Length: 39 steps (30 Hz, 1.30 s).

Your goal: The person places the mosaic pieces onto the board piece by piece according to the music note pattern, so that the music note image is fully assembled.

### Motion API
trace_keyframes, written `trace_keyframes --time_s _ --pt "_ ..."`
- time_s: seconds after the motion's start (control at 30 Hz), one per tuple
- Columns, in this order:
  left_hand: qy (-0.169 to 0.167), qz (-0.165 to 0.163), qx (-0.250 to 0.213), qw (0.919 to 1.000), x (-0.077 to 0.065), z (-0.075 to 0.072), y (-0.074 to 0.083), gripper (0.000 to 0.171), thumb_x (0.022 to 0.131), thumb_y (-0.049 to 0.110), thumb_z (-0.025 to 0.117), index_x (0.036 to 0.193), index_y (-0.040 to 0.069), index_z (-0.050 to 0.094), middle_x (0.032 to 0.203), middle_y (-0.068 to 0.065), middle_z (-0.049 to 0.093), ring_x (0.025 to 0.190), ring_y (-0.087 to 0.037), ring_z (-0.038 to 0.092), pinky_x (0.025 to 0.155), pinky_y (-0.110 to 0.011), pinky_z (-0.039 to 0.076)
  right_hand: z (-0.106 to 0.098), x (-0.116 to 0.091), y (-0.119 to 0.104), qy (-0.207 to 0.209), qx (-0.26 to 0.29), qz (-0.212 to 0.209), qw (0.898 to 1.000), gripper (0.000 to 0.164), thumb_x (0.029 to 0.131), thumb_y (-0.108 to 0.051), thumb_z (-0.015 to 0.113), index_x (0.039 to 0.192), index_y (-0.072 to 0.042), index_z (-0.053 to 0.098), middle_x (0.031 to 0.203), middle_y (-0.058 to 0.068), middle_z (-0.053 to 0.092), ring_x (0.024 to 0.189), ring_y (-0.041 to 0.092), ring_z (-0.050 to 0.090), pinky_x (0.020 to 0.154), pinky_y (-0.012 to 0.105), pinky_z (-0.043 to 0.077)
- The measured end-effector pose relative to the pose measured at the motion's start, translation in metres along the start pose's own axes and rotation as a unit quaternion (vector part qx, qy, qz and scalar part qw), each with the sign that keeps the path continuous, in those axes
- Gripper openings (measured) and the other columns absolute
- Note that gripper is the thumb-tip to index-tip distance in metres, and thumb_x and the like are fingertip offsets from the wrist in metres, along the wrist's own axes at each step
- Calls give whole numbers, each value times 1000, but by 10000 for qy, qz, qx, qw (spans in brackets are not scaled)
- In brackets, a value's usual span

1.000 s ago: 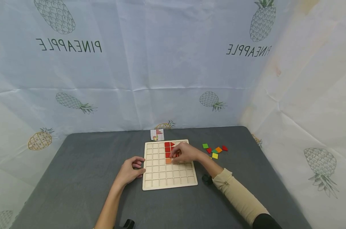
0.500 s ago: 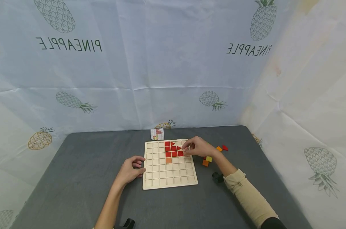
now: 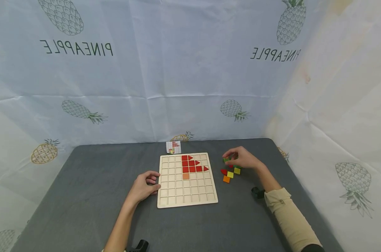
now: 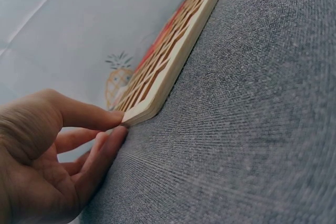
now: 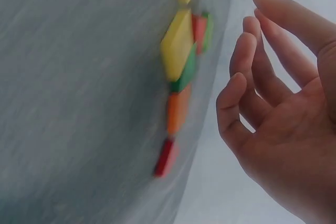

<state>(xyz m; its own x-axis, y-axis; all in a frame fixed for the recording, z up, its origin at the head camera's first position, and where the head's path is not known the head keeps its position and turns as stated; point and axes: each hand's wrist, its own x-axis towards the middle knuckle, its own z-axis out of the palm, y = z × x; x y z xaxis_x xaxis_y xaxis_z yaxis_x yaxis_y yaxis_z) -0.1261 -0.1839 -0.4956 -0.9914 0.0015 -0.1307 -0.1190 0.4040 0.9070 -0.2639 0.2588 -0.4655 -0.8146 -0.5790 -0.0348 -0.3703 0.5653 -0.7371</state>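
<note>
Evidently, the wooden board (image 3: 171, 205) matters most here, lying flat at the middle of the grey table (image 3: 92, 182). The left hand (image 3: 143, 187) grips its left edge lightly between thumb and bent fingertips, presumably so that it cannot slide or turn as pieces go in. To the right, the right hand (image 3: 242, 158) hangs over the loose pieces, its fingers softly bent and apart from the thumb; the right wrist view shows nothing in its grasp. A green square (image 3: 226, 160) lies just under its fingertips, and nearer are a red triangle (image 3: 224, 172), a yellow square (image 3: 230, 174) and an orange square (image 3: 226, 179), left close to the board, probably for a short reach. On the board, three rows of red pieces (image 3: 191, 163) fill the far right part, each row longer than the one beyond it and ending in a triangle that points right; below their left column sits a paler orange piece (image 3: 185, 176). Beyond the far edge is a small card (image 3: 173, 147) printed with a similar coloured grid, seemingly put there so that it stays readable without the arms covering it.
</note>
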Motion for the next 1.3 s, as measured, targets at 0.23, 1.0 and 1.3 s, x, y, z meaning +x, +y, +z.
trace_keyframes --time_s 0.23,1.0,1.3 --pt "-21 27 -14 10000 0 0 1 41 89 -4 81 129 -3 71 111 -17 62 91 -20 61 64 -29 65 -4 -11 15 124 116 278 9995 35 97 -9 81 127 6 73 116 26 75 83 17 70 62 25 52" --pt "25 18 1 10000 0 1 1 40 89 -7 80 127 -4 71 109 -17 62 90 -20 61 63 -29 65 -6 11 31 25 -179 605 9980 32 95 -15 83 125 -3 79 113 19 80 67 13 62 64 24 55" --pt "19 24 11 10000 0 0 1 41 88 -6 81 128 -4 71 110 -18 62 90 -20 62 64 -30 66 -4 14 34 32 -243 582 9980 32 94 -20 85 122 -4 81 103 12 81 63 9 58 60 24 51"
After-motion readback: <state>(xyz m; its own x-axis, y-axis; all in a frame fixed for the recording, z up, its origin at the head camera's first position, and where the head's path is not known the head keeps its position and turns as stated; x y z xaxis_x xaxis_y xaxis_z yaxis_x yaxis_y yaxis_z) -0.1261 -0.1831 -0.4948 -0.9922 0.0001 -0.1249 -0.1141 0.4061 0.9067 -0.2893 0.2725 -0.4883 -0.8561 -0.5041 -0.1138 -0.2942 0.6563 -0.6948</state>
